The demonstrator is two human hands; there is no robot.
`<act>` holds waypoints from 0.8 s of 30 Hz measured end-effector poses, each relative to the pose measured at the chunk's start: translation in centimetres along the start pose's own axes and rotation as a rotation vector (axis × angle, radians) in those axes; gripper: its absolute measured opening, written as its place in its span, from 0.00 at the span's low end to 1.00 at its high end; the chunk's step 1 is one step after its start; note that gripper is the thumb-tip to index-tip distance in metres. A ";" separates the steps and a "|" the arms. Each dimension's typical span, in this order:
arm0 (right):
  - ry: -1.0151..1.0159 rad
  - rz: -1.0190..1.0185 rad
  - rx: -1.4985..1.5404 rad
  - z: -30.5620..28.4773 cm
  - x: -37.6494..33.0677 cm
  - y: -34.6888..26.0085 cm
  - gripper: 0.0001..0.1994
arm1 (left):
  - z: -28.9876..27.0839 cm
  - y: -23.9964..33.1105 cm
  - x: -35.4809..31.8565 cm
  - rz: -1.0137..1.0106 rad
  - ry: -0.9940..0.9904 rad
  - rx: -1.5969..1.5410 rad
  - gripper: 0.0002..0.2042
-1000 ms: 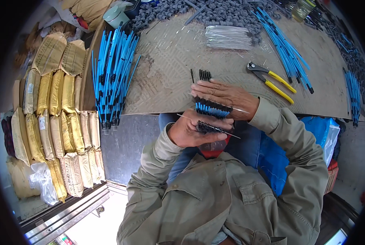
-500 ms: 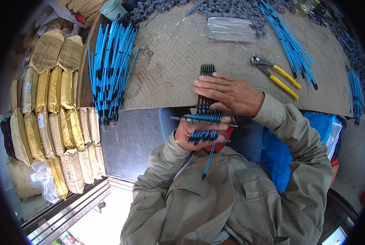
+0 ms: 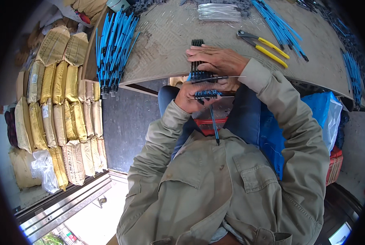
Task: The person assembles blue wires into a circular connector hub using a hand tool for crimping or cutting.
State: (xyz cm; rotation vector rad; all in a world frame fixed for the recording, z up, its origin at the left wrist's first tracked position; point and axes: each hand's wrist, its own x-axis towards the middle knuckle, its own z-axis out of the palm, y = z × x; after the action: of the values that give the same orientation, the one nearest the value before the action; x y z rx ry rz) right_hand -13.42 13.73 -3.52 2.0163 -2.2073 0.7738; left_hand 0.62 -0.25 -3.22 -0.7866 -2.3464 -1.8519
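Observation:
Between my hands, over the table's near edge, is a row of slim black-and-blue rods (image 3: 197,73), side by side with their black tips pointing away from me. My left hand (image 3: 187,97) is closed round the lower part of the bundle. My right hand (image 3: 221,60) lies across the upper part, fingers together over the rods and thumb bent below them. Thin clear strips stick out to the right of the bundle, near my left fingers. One longer blue rod (image 3: 214,122) with a black tip hangs below the bundle towards my jacket.
Pliers with yellow handles (image 3: 272,53) lie on the table (image 3: 162,53) at right. Behind are a stack of clear strips (image 3: 219,13) and more blue rods (image 3: 278,26). Another blue rod bunch (image 3: 115,49) stands at the left edge, beside stacked paper sacks (image 3: 60,85).
The view has shifted, and the table now sits higher in the picture. My right hand has closed in on the rods and my left hand. The hanging rod has swung to the right.

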 end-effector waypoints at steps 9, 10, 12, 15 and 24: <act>0.057 -0.088 0.025 0.4 -0.6 0.6 0.23 | -1.0 3.0 -0.4 -0.205 -0.039 -0.188 0.22; 0.063 -0.086 0.044 0.5 -0.6 0.8 0.21 | -1.2 3.2 -0.6 -0.246 -0.055 -0.215 0.24; 0.073 -0.084 0.087 0.7 -0.6 1.2 0.19 | -1.5 3.6 -1.0 -0.330 -0.084 -0.272 0.26; 0.035 -0.050 0.066 0.3 -0.2 0.7 0.19 | -2.1 3.9 -1.4 -0.395 -0.091 -0.269 0.29; 0.011 -0.022 0.035 0.0 0.1 0.4 0.19 | -3.6 5.7 -3.4 -0.318 -0.070 0.179 0.30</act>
State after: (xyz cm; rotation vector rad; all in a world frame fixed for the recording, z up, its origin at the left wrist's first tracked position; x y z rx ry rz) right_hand -13.84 13.69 -3.65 2.0434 -2.1777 0.8246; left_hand 4.97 -3.94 1.73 -0.4905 -2.7712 -1.7027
